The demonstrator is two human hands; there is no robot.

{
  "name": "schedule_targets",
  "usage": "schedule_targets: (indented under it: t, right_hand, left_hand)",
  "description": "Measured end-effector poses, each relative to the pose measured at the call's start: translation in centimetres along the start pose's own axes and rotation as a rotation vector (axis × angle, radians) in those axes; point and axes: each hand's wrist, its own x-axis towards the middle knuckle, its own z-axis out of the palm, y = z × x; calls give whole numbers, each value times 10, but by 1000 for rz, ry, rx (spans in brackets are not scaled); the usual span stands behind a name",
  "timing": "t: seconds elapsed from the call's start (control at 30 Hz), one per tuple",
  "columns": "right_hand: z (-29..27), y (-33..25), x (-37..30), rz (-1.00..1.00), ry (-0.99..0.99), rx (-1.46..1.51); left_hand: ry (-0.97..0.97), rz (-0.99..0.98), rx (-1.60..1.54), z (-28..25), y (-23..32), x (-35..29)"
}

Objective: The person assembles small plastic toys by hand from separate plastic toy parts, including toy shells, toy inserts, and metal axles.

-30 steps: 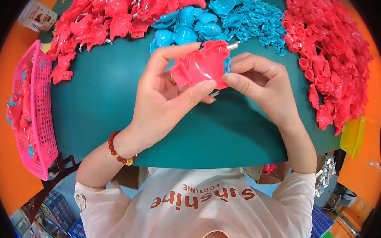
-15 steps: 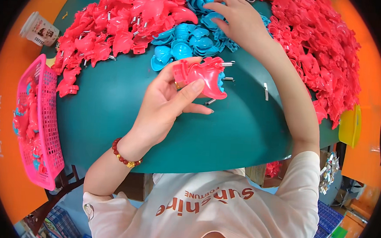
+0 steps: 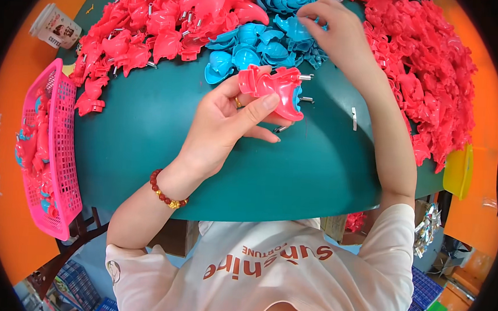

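My left hand (image 3: pixel 219 123) is closed around a glossy red plastic shell (image 3: pixel 272 89) over the middle of the table. A strip of blue plastic shows inside the shell's right edge, and several small metal pins (image 3: pixel 306 99) stick out on that side. Farther off, my right hand (image 3: pixel 337 28) reaches into a heap of curved blue plastic pieces (image 3: pixel 245 57). Its thumb and fingers pinch the edge of one blue plastic piece (image 3: pixel 291 28), which still lies among the others.
Red shells with metal pins (image 3: pixel 167 41) are piled at far left, and a larger red heap (image 3: pixel 427 91) lies at right. A pink basket (image 3: pixel 66 146) of red and blue parts, a paper cup (image 3: pixel 56 27), a yellow bin (image 3: pixel 457 172) and a white strip (image 3: pixel 354 119) surround the green table (image 3: pixel 259 178).
My right hand's fingers have come together on a blue piece after being spread over the heap. My left hand keeps its hold on the red shell; the whole view has shifted slightly.
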Motion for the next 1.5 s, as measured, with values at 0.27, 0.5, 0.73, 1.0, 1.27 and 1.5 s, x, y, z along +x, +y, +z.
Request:
schedule_targets:
  t: [0.27,0.5,0.73,1.0,1.27,1.5]
  right_hand:
    - [-24,-59,-39,-124,83,140]
    - [-24,-56,-50,-165,-150,196]
    - [-31,-59,-38,-245,57,117]
    - [-33,-66,-37,-379,30,85]
    - [-30,-71,-37,-448,54,6]
    - [-32,-80,-40,-477,-11,-138]
  left_hand:
    - [-12,-40,28,0,0,-1]
    - [12,-13,60,2,1,-2]
    - [6,-20,116,3,4,-2]
    - [-36,-38,40,1,5,-3]
    - [-39,57,79,4,0,-7]
    - [-9,34,138,7,3,-8]
